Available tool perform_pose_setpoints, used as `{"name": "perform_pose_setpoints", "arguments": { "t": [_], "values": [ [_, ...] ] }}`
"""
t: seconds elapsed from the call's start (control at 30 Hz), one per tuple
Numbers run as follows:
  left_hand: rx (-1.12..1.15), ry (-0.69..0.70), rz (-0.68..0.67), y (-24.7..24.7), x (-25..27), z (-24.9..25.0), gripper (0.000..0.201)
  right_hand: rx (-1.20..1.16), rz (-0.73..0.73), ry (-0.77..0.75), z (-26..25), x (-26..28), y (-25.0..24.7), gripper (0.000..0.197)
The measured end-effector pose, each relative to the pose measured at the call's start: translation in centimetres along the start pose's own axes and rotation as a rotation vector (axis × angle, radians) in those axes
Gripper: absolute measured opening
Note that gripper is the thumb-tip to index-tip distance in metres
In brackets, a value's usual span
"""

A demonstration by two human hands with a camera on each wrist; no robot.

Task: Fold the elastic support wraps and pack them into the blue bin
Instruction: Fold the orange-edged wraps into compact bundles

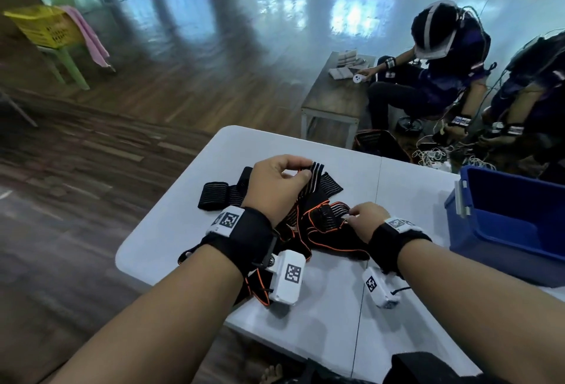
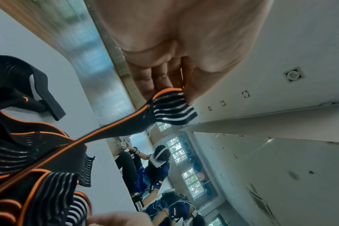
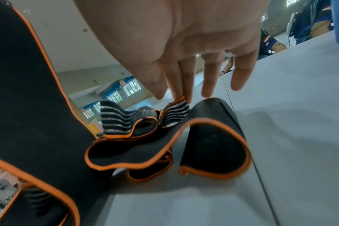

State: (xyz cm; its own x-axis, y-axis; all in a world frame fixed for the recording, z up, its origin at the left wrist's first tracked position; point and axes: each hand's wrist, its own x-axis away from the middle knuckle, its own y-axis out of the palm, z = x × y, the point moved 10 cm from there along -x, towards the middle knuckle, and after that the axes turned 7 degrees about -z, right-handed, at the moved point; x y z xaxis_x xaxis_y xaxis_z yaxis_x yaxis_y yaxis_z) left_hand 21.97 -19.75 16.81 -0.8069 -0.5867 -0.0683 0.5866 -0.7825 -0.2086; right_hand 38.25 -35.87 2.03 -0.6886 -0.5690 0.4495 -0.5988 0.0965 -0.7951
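A tangle of black elastic wraps with orange edging (image 1: 318, 230) lies on the white table (image 1: 336, 316). My left hand (image 1: 282, 183) is lifted above the pile and pinches one striped end of a wrap (image 2: 170, 105) between thumb and fingers. My right hand (image 1: 363, 218) is low on the pile's right side and pinches another striped end (image 3: 177, 109) with thumb and forefinger, its other fingers straight. A folded black wrap (image 1: 218, 195) sits at the pile's left. The blue bin (image 1: 507, 221) stands at the table's right edge; its inside shows no wraps from here.
Two seated people with headsets (image 1: 434, 62) work at a low wooden bench (image 1: 333, 99) beyond the table, with cables on the floor (image 1: 434, 154). A yellow basket (image 1: 46, 27) rests on a green chair at far left. A black strap (image 1: 428, 365) lies at the table's near edge.
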Motion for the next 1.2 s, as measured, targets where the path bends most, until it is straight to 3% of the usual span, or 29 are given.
{"name": "perform_pose_setpoints", "arguments": {
  "t": [0.1, 0.27, 0.43, 0.6, 0.87, 1.0, 1.2],
  "values": [
    [-0.021, 0.014, 0.003, -0.4, 0.2, 0.7, 0.013, -0.166, 0.216, -0.002, 0.2, 0.7, -3.4, 0.009],
    [-0.023, 0.055, -0.002, 0.2, -0.1, 2.6, 0.017, -0.357, 0.405, -0.147, -0.7, 2.8, -9.4, 0.018],
    [0.021, 0.129, 0.022, 1.0, -1.4, 6.0, 0.014, -0.161, 0.465, -0.463, -6.1, 7.7, -16.6, 0.016],
    [0.076, 0.228, 0.006, 2.2, -2.6, 9.8, 0.020, 0.055, 0.539, -0.589, -9.6, 12.6, -21.8, 0.013],
    [0.178, 0.264, -0.104, 7.2, -2.2, 13.3, 0.020, -0.080, 0.606, -0.756, -9.4, 19.2, -25.1, 0.019],
    [0.211, 0.242, -0.161, 10.3, -1.5, 13.3, 0.017, -0.207, 0.681, -0.760, -7.3, 21.0, -25.5, 0.019],
    [0.287, 0.222, -0.154, 13.2, -0.7, 13.7, 0.026, -0.303, 0.671, -0.717, -4.6, 22.2, -24.3, 0.026]
  ]
}}
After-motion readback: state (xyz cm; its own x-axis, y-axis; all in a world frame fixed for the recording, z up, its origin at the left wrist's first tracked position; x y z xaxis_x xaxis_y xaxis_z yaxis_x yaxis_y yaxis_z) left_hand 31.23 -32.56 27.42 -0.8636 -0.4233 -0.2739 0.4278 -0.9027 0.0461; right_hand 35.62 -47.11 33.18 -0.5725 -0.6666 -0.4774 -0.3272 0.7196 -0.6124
